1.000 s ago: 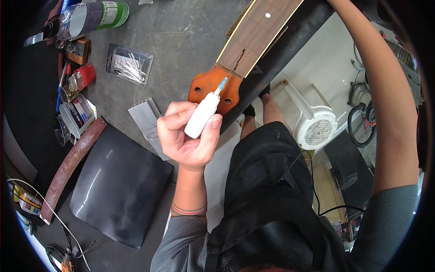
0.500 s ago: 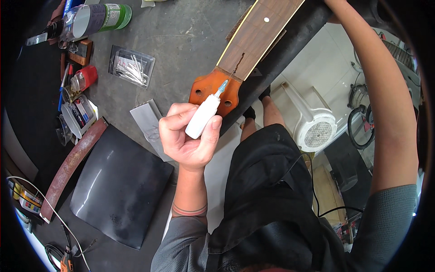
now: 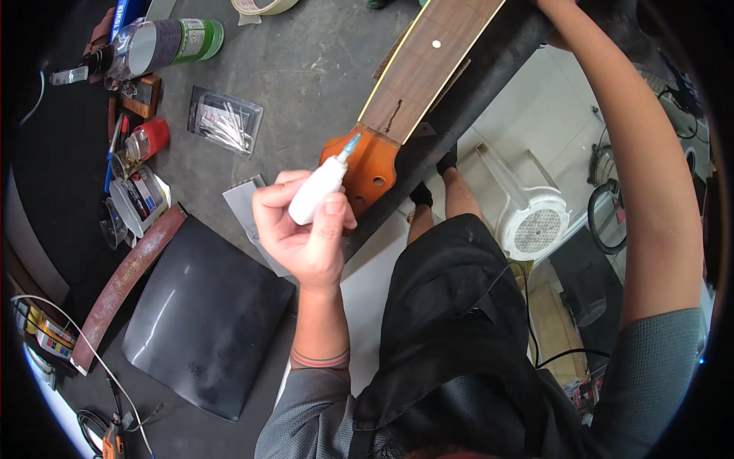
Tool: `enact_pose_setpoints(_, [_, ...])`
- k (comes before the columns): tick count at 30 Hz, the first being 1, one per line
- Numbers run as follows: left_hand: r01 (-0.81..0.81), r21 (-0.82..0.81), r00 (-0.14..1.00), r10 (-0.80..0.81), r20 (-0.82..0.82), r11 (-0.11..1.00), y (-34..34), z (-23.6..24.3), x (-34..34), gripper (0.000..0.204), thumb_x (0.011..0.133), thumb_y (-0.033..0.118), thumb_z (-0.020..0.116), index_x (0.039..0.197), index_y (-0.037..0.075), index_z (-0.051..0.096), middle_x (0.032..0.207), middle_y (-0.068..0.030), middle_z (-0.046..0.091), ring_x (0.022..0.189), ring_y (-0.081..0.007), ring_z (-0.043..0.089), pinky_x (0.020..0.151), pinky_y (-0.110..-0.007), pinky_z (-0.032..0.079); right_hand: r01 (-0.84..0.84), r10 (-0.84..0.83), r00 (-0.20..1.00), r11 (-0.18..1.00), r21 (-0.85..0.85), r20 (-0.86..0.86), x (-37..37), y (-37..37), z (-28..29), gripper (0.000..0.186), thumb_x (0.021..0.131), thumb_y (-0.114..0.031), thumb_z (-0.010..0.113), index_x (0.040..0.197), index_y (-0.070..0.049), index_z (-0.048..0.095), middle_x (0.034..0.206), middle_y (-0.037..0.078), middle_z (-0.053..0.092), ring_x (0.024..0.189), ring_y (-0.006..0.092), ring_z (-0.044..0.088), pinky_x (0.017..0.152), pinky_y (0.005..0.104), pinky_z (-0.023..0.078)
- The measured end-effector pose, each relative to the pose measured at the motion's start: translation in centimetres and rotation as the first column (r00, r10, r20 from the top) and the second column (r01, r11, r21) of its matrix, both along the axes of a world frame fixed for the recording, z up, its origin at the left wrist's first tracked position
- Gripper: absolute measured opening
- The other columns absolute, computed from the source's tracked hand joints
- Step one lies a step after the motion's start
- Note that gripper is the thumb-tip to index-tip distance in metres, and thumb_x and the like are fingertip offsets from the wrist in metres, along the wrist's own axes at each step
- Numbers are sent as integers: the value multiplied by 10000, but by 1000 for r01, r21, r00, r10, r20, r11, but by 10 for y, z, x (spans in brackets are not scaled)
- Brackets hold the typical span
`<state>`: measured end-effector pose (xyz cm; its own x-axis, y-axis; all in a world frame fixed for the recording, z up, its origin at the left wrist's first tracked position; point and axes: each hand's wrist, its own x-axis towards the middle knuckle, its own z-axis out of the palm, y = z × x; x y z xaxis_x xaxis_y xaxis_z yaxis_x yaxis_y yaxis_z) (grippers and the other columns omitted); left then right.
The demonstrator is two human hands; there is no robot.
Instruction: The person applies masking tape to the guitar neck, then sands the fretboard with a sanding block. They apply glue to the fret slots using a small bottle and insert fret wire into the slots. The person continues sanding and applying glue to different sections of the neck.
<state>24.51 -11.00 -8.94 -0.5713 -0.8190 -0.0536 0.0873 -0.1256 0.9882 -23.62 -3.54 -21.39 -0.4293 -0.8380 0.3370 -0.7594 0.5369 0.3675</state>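
My left hand [image 3: 302, 237] is closed around a small white squeeze bottle [image 3: 317, 191] with a narrow bluish tip, tilted toward the upper right. That tip is over the orange headstock [image 3: 375, 157] of a stringed instrument, just short of the fretboard. The brown fretboard [image 3: 428, 73] has pale edging, a white dot and a jagged dark slot near its headstock end. Part of the headstock is hidden behind my left hand. At the top edge, beside the neck and bench edge, my right hand [image 3: 556, 14] is cut off by the frame; its fingers are hidden.
A curved black sheet [image 3: 206, 317] lies left of my left forearm, with a reddish-brown curved strip [image 3: 126, 287] beside it. Farther off are a packet of thin white pieces [image 3: 225, 122], a spray bottle [image 3: 164, 46] and a tape roll [image 3: 264, 6]. A white stool [image 3: 531, 222] stands on the floor.
My left hand and the bottle have moved left, taking the tip off the fretboard's end. The instrument neck appears slightly farther left and lower, and the tape roll shows more.
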Motion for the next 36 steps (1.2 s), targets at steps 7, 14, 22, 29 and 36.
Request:
enact_pose_setpoints(7, [10, 163, 1000, -6, -29, 987, -9, 5, -4, 317, 1047, 23, 751, 1271, 5, 527, 1163, -282, 737, 719, -215, 738, 577, -305, 614, 3, -3, 1000, 1000, -14, -9, -6, -1, 1, 443, 1076, -276, 589, 1414, -22, 720, 1460, 225, 718, 1317, 380, 708, 1086, 502, 563])
enact_pose_setpoints(14, [19, 121, 1000, -19, 1, 992, -11, -1, -4, 357, 1090, 111, 720, 1383, 4, 548, 1195, -296, 753, 768, -234, 745, 603, -302, 605, 19, -21, 999, 999, -45, -37, -11, -1, 0, 442, 1077, -274, 588, 1414, -21, 719, 1459, 226, 718, 1314, 380, 710, 1082, 501, 566])
enact_pose_setpoints(22, [-16, 29, 999, 15, 44, 999, 0, -2, -3, 319, 1119, 108, 682, 1388, -5, 554, 1196, -257, 744, 792, -229, 745, 603, -296, 607, 127, -129, 989, 991, 35, 71, -1, -6, 15, 434, 1082, -247, 564, 1415, -18, 725, 1430, 238, 737, 1292, 366, 729, 1051, 499, 587])
enact_pose_setpoints(29, [-4, 135, 1000, 5, -8, 991, -7, 1, -1, 344, 1151, 176, 663, 1439, 23, 554, 1156, -130, 654, 812, -175, 656, 600, -287, 546, 174, -181, 982, 978, 116, 52, 0, -5, 16, 464, 1088, -251, 549, 1452, -13, 709, 1468, 233, 719, 1322, 369, 712, 1044, 498, 590])
enact_pose_setpoints(36, [162, 212, 976, -125, -179, 964, -73, 33, -43, 519, 1183, 177, 589, 1642, -12, 440, 1443, -142, 608, 1230, -328, 697, 1052, -482, 640, 178, -187, 978, 979, 96, 89, 6, -13, 17, 514, 1094, -304, 541, 1495, -12, 676, 1549, 236, 666, 1398, 395, 656, 1100, 552, 549])
